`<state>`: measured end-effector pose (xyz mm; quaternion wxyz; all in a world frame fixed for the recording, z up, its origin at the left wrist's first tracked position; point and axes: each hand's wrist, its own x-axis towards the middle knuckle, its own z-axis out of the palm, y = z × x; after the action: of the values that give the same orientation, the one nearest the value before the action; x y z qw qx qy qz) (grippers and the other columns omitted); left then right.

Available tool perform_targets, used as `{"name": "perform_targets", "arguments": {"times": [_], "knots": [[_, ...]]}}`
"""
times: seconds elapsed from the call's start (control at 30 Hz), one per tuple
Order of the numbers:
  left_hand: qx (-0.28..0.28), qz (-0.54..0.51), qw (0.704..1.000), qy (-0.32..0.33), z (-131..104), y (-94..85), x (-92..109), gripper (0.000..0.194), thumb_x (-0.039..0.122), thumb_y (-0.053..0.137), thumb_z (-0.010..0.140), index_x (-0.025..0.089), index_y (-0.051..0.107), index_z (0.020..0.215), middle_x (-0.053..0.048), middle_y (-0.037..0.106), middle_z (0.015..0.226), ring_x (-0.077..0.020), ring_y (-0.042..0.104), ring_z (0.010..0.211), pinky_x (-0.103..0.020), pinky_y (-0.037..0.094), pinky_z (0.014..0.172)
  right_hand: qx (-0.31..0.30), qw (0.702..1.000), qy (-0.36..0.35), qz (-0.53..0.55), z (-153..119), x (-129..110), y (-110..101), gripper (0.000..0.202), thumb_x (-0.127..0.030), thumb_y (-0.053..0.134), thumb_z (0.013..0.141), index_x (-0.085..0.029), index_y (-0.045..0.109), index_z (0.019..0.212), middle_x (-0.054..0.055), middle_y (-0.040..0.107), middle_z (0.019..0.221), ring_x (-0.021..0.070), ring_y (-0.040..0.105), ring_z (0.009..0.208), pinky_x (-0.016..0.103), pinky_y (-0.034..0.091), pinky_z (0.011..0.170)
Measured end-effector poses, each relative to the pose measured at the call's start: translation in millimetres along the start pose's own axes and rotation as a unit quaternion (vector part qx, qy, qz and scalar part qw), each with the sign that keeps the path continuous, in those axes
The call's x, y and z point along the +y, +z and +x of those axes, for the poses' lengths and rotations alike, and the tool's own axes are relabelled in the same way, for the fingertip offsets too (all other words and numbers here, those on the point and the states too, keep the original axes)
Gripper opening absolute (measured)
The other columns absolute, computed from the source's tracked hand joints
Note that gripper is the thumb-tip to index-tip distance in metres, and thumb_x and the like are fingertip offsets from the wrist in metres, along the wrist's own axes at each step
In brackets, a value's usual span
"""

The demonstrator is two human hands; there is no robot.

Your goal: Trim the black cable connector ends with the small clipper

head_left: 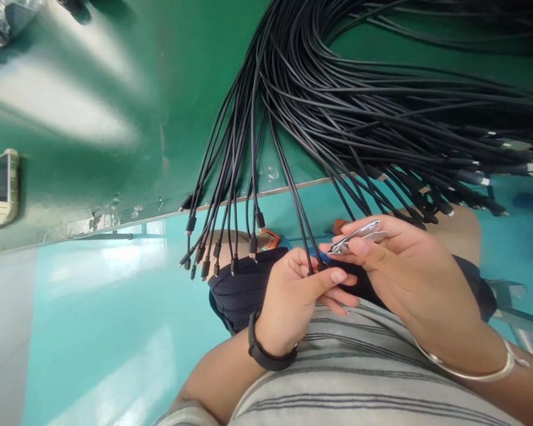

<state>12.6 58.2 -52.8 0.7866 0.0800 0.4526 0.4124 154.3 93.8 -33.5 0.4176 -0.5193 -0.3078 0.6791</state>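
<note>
Two black cables [298, 207] come down from the table edge into my left hand [295, 290], which is closed round their connector ends. The thumb lies across the connectors, and their tips are mostly hidden by the fingers. In my right hand [404, 260] is a silver nail clipper [355, 236], pinched between thumb and fingers just to the right of and above the cable ends. Left of my hands, several more black cables [231, 177] hang over the edge with their plugs dangling. A large bundle of black cables [337, 112] lies on the table beyond.
The green table [115, 136] has a worn front edge. A phone-like device [0, 186] rests near its left end, and clear plastic wrapping [4, 23] lies in the far left corner. More connector ends [444, 183] stick out over the edge at right, above my lap.
</note>
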Motion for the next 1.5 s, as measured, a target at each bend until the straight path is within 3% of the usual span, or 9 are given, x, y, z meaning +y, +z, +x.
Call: {"name": "perform_targets", "arguments": {"times": [0.1, 0.2, 0.33, 0.5, 0.97, 1.3, 1.4, 1.5], "knots": [[0.010, 0.008, 1.000, 0.019, -3, -0.4, 2, 0.039, 0.027, 0.088, 0.071, 0.013, 0.053, 0.081, -0.010, 0.077, 0.074, -0.0207, 0.073, 0.055, -0.017, 0.053, 0.041, -0.022, 1.000, 0.001, 0.000, 1, 1, -1, 0.016, -0.036, 0.082, 0.078, -0.026, 0.074, 0.088, 0.002, 0.076, 0.082, 0.0170, 0.074, 0.079, 0.024, 0.062, 0.069], [0.002, 0.016, 0.999, 0.049, -9, 0.7, 6, 0.032, 0.025, 0.086, 0.075, 0.013, 0.056, 0.077, -0.010, 0.079, 0.081, -0.0195, 0.074, 0.058, -0.015, 0.054, 0.042, -0.039, 0.999, 0.006, 0.033, 0, 1, -2, 0.012, -0.033, 0.081, 0.080, -0.027, 0.074, 0.087, 0.001, 0.075, 0.079, 0.0164, 0.073, 0.073, 0.024, 0.062, 0.064], [-0.017, 0.046, 0.996, 0.079, -14, 2.4, 11, 0.016, 0.025, 0.077, 0.086, 0.012, 0.068, 0.084, -0.007, 0.079, 0.089, -0.0164, 0.076, 0.065, -0.015, 0.057, 0.050, -0.055, 0.997, 0.001, 0.053, -1, -1, 0, 0.007, -0.030, 0.078, 0.082, -0.026, 0.074, 0.087, 0.001, 0.075, 0.078, 0.0158, 0.072, 0.070, 0.024, 0.061, 0.061], [-0.022, 0.094, 0.989, 0.109, -16, 2.3, 13, 0.016, 0.028, 0.070, 0.091, 0.012, 0.072, 0.089, -0.008, 0.078, 0.090, -0.0156, 0.075, 0.066, -0.017, 0.059, 0.055, -0.046, 0.998, -0.001, 0.044, -1, -2, 1, 0.009, -0.031, 0.078, 0.083, -0.025, 0.073, 0.088, 0.002, 0.075, 0.079, 0.0153, 0.071, 0.072, 0.024, 0.061, 0.065], [-0.021, 0.115, 0.986, 0.114, -15, 2.6, 12, 0.019, 0.031, 0.069, 0.092, 0.012, 0.070, 0.088, -0.008, 0.077, 0.088, -0.0143, 0.074, 0.066, -0.018, 0.059, 0.058, -0.023, 1.000, 0.009, 0.009, -4, -4, 3, 0.013, -0.034, 0.081, 0.080, -0.025, 0.074, 0.087, 0.001, 0.073, 0.076, 0.0135, 0.067, 0.067, 0.023, 0.058, 0.061], [-0.033, 0.120, 0.988, 0.094, -15, 1.2, 13, 0.020, 0.033, 0.068, 0.093, 0.014, 0.070, 0.093, -0.006, 0.077, 0.091, -0.0108, 0.073, 0.063, -0.014, 0.056, 0.053, 0.032, 0.998, -0.009, -0.048, -3, -1, 1, 0.022, -0.044, 0.080, 0.080, -0.025, 0.073, 0.088, 0.000, 0.074, 0.081, 0.0150, 0.072, 0.079, 0.024, 0.060, 0.073], [-0.038, 0.126, 0.987, 0.089, -15, 0.3, 13, 0.021, 0.036, 0.069, 0.092, 0.015, 0.070, 0.095, -0.006, 0.077, 0.092, -0.0103, 0.072, 0.062, -0.014, 0.055, 0.051, -0.006, 1.000, -0.018, -0.010, -2, -3, 0, 0.016, -0.037, 0.081, 0.080, -0.024, 0.073, 0.084, 0.000, 0.073, 0.078, 0.0139, 0.071, 0.076, 0.023, 0.059, 0.070], [-0.043, 0.152, 0.985, 0.074, -16, -0.1, 13, 0.025, 0.039, 0.070, 0.091, 0.015, 0.071, 0.098, -0.006, 0.076, 0.089, -0.0099, 0.071, 0.059, -0.013, 0.052, 0.048, -0.100, 0.995, 0.004, 0.029, -2, -7, -3, 0.011, -0.033, 0.079, 0.082, -0.027, 0.073, 0.088, 0.001, 0.073, 0.085, 0.0163, 0.070, 0.072, 0.028, 0.061, 0.062]]}}
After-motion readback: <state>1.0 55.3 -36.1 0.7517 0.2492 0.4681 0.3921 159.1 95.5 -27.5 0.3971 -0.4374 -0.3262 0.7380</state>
